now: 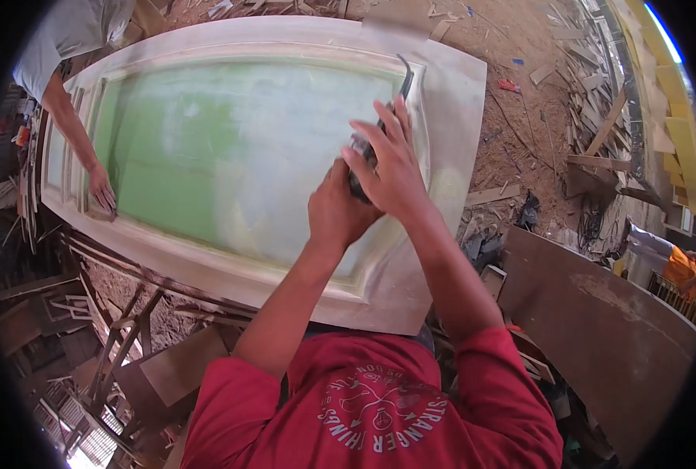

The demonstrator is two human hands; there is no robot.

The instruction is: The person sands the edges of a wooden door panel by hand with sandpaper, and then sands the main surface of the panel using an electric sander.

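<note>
Left hand (340, 207) clasps corded power tool (359, 181), fingers curled; right hand (395, 168), fingers spread, apparently steadies it at panelled door's (456, 102) right end.

My shirt (309, 367) is deep red, printed with a pale ring of lettering (383, 410) around crossed arrows and a bulb. The tool (360, 148) under my fingers (371, 134) shows black and grey, its cord (407, 78) black. The panel (168, 148) is leaf green on my left, clouding to milky white nearer me, with off-white moulding (373, 270) and a pinkish-beige border (457, 86). The other person's sleeve (70, 31) is light grey, the ground (512, 117) reddish brown.
</note>
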